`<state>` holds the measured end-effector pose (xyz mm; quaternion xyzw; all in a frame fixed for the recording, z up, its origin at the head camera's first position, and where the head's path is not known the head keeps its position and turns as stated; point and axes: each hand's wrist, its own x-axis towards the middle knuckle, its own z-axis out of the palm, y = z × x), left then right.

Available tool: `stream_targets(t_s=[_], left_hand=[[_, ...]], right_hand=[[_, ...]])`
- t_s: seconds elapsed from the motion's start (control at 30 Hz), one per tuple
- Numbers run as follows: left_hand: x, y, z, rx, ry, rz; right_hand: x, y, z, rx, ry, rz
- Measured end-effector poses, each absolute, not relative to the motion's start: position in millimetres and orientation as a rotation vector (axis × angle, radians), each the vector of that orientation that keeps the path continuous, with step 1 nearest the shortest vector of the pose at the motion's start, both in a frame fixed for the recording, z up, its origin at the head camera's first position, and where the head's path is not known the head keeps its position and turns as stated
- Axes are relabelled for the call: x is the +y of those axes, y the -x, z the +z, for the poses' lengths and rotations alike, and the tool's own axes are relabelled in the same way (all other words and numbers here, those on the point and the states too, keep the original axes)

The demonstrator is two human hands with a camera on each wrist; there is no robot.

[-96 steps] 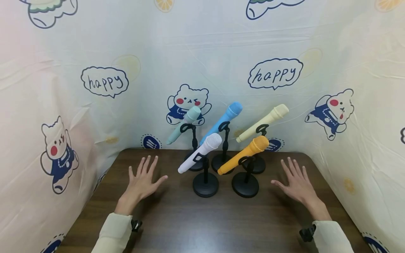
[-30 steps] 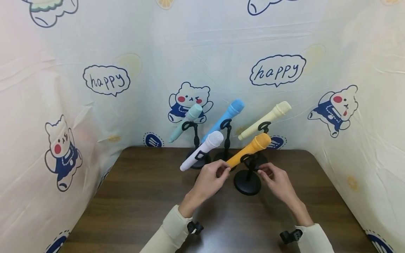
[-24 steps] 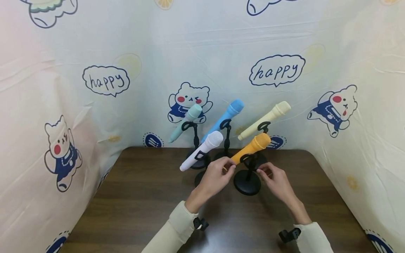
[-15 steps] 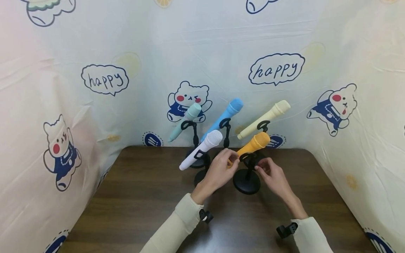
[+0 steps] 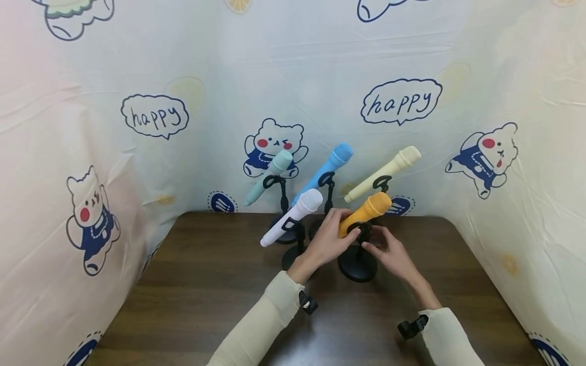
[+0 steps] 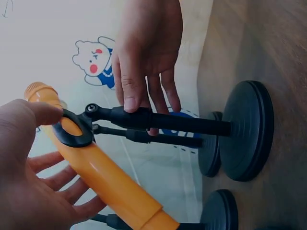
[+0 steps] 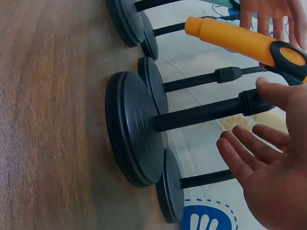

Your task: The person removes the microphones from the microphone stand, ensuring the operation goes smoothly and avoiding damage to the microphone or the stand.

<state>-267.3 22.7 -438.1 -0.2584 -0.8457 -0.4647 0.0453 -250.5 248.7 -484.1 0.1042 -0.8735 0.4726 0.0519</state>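
An orange microphone (image 5: 368, 211) leans in the ring clip of its black stand (image 5: 357, 263), front right of the group. My left hand (image 5: 327, 242) holds it just below the clip; in the left wrist view the thumb lies at the ring (image 6: 73, 129) and the fingers reach behind the microphone body. My right hand (image 5: 389, 252) is at the same stand. In the right wrist view its thumb rests at the pole's collar (image 7: 254, 101), while the other fingers stay extended and spread beyond the pole. A white microphone (image 5: 293, 217) on its own stand is just left of my left hand.
Behind stand a teal microphone (image 5: 269, 178), a blue microphone (image 5: 324, 173) and a cream microphone (image 5: 383, 174), each on a black stand. The brown wooden table (image 5: 206, 284) runs back to a printed cloth (image 5: 320, 66).
Both hands lay spread on the table, then came in to the orange microphone's stand. My left hand has moved up from the microphone's lower end; my right hand has shifted left to the pole.
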Motion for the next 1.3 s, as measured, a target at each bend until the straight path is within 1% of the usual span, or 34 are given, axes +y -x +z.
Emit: stream_targets(t_s=[0.43,0.9,1.3], left_hand=[[30,278,-445,-2.634,0.855,-1.509],[36,281,-451,-2.608,0.864,-1.539],[33,276,-453,-2.568,0.901,-1.565]], right_hand=[[241,253,-492,-2.634,-0.409,1.276],[237,253,-493,-2.594,-0.374,1.255],[235,251,-493,-2.599,-0.358,1.233]])
